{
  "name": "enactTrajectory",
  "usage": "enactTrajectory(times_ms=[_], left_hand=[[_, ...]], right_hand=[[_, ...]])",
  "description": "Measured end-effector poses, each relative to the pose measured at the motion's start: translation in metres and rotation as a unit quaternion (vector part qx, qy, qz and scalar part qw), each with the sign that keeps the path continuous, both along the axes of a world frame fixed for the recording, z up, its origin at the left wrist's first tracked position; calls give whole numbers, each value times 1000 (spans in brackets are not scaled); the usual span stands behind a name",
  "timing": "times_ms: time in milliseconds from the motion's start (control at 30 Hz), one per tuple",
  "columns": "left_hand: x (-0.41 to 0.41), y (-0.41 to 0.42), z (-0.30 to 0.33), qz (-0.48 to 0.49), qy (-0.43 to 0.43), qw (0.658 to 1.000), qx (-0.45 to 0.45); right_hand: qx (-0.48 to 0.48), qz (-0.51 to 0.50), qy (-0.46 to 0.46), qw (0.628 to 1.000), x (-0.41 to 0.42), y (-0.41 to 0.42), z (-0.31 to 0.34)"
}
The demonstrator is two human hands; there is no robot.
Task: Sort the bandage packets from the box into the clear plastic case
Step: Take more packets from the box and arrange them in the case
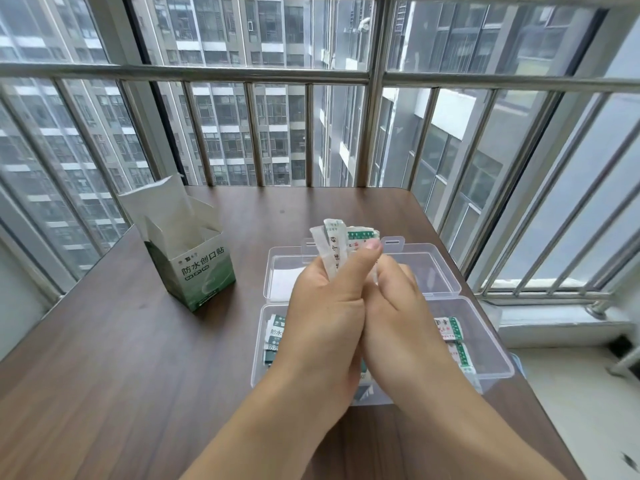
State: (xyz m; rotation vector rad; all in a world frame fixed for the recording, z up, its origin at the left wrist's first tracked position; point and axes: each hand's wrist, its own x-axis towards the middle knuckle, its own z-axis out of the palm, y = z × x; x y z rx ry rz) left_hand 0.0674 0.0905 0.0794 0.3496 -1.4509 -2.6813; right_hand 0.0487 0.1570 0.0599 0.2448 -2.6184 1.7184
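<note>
The dark wood-grain bench (104,358) runs wide and bare on its left side, its left edge close to a barred window (221,133) and its far edge ending just before the metal rails. Toward the left rear stands the cardboard box (194,268), white and green with printed characters, upright with its top flaps open and raised; bare bench lies all around it, and it sits well apart from the hands. Right of centre lies the clear plastic case (485,341), thin-walled and glossy, opened flat with its lid toward the window and its tray nearer the person, its right wall close to the bench's right edge. Loose bandage packets (452,330), flat paper strips in white and green, lie in the tray at both its left and right ends. Above the case the left hand (325,306) grasps a fanned bunch of packets (334,244), fingers curled round it and the thumb pressed across the front. The right hand (398,306) sits touching the left, its fingers curled against the same bunch, though how firmly it pinches the paper I cannot tell. Both forearms cross the near edge of the bench.
</note>
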Motion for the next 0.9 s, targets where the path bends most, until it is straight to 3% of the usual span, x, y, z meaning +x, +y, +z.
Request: enactTrajectory(times_ms=[167, 333, 467, 567, 633, 700, 800, 900], left_hand=[[1, -7, 1, -7, -20, 997, 73], [-2, -16, 1, -39, 6, 997, 68], [-4, -28, 1, -58, 16, 996, 63], [-3, -30, 0, -86, -2, 996, 5], [-2, -27, -1, -117, -15, 992, -41], [-4, -25, -2, -128, -16, 989, -74], [-5, -30, 0, -154, -17, 984, -83], [-6, -40, 2, -178, -17, 980, -91]], right_hand=[[71, -7, 9, 997, 3, 0, 2], [280, 31, 117, 952, 11, 9, 9], [207, 60, 132, 968, 13, 29, 36], [225, 161, 173, 945, -1, 44, 57], [215, 241, 137, 937, -18, 36, 57], [168, 247, 99, 949, -34, 25, 54], [270, 297, 140, 905, -37, 27, 49], [290, 307, 168, 891, -37, 31, 50]])
